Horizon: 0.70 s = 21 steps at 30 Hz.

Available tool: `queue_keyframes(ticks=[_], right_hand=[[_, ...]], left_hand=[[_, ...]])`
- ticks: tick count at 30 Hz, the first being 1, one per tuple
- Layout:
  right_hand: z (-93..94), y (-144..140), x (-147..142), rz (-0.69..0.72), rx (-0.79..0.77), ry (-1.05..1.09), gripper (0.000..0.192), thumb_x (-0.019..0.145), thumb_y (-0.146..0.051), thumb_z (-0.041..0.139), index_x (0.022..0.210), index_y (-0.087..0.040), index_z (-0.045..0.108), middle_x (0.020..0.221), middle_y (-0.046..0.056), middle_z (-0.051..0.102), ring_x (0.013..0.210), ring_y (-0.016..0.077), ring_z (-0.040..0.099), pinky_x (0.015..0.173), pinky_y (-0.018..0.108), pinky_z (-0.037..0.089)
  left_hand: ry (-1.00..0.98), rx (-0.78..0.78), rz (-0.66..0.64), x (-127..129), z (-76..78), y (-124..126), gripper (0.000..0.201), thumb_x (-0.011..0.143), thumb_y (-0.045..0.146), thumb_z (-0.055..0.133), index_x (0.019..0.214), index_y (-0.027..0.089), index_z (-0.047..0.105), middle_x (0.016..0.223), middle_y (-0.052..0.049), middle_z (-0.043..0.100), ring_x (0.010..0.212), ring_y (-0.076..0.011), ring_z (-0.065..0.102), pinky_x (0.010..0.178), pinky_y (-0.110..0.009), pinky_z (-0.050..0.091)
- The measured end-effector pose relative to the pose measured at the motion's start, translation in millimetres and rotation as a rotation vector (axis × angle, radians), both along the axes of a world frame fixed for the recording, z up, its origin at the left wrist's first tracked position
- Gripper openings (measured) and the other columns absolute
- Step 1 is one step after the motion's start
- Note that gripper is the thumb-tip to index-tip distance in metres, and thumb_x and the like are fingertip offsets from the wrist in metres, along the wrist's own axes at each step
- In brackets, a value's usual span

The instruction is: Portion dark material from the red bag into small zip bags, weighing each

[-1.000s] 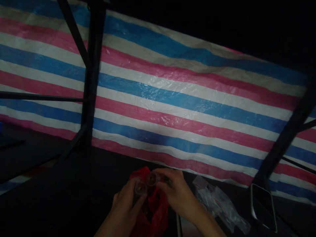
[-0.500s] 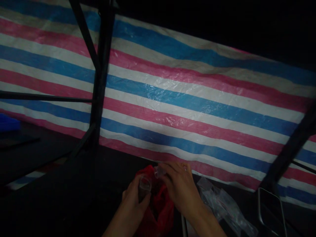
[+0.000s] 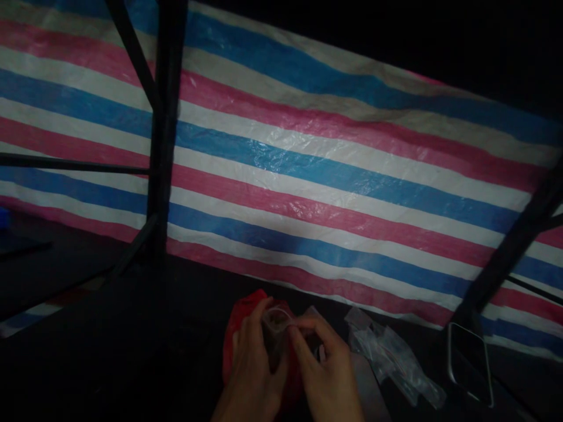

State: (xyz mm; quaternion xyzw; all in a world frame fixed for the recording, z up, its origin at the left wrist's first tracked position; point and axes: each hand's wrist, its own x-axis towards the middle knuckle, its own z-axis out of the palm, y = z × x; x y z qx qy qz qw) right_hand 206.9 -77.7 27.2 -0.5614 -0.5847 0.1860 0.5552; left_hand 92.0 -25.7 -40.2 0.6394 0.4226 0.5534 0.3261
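The scene is dim. My left hand [image 3: 253, 369] and my right hand [image 3: 328, 375] meet low in the middle over a red plastic bag [image 3: 235, 334]. Between the fingertips of both hands sits a small clear plastic container [image 3: 276, 321]; both hands pinch it. Whether it is one piece or two pressed together I cannot tell. The red bag lies under and behind my left hand on a dark table.
A pile of small clear zip bags [image 3: 391, 363] lies right of my hands. A dark phone [image 3: 468, 363] lies further right. A striped red, white and blue tarp [image 3: 308, 176] hangs behind, with black metal frame bars [image 3: 160, 135] at left and right.
Two small clear cups were held apart, one in each hand. My hands have come together and lower, and the clear pieces now meet between my fingertips.
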Motion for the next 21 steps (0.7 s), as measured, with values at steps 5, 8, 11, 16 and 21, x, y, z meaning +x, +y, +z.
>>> queue_keyframes(ticks=[5, 8, 11, 16, 21], right_hand=[[7.7, -9.8, 24.1, -0.069, 0.048, -0.004, 0.023, 0.091, -0.043, 0.070, 0.080, -0.025, 0.079, 0.085, 0.004, 0.078, 0.081, 0.0221, 0.072, 0.074, 0.028, 0.055], [10.3, -20.9, 38.2, -0.086, 0.038, -0.017, 0.025, 0.091, -0.046, 0.069, 0.081, -0.025, 0.079, 0.083, 0.003, 0.077, 0.078, 0.0213, 0.070, 0.074, 0.028, 0.054], [8.8, -34.7, 63.8, -0.112, -0.044, 0.014, 0.035, 0.092, -0.055, 0.066, 0.082, -0.023, 0.076, 0.077, 0.003, 0.074, 0.075, 0.0212, 0.069, 0.071, 0.028, 0.052], [-12.6, -52.3, 121.5, -0.127, -0.252, -0.031, 0.041, 0.092, -0.057, 0.059, 0.077, -0.021, 0.072, 0.076, 0.005, 0.075, 0.077, 0.0249, 0.070, 0.073, 0.033, 0.052], [-41.9, -56.5, 151.0, -0.333, -0.248, -0.200, 0.034, 0.088, -0.049, 0.061, 0.075, -0.021, 0.076, 0.086, 0.011, 0.077, 0.089, 0.0321, 0.072, 0.089, 0.045, 0.053]], left_hand=[[-0.061, -0.112, -0.303, 7.9, 18.2, -20.4, 0.078, 0.089, 0.038, 0.071, 0.159, 0.032, 0.036, 0.163, -0.010, 0.051, 0.150, -0.0284, 0.051, 0.124, -0.050, 0.043], [-0.103, -0.159, -0.449, 11.2, 26.3, -23.0, 0.068, 0.096, 0.048, 0.062, 0.158, 0.031, 0.039, 0.168, -0.008, 0.047, 0.155, -0.0237, 0.044, 0.128, -0.043, 0.037], [-0.184, -0.302, -0.440, 23.3, 28.5, -23.5, 0.061, 0.100, 0.059, 0.048, 0.151, 0.026, 0.048, 0.156, -0.013, 0.061, 0.146, -0.0257, 0.055, 0.126, -0.048, 0.039], [-0.130, -0.274, -0.328, 47.1, 24.4, -27.5, 0.049, 0.100, 0.056, 0.047, 0.138, 0.026, 0.057, 0.139, -0.009, 0.072, 0.139, -0.0257, 0.060, 0.127, -0.050, 0.035], [-0.025, -0.180, -0.249, 58.0, 22.4, -29.8, 0.041, 0.099, 0.051, 0.047, 0.127, 0.026, 0.064, 0.128, -0.008, 0.074, 0.127, -0.0265, 0.066, 0.117, -0.048, 0.046]])
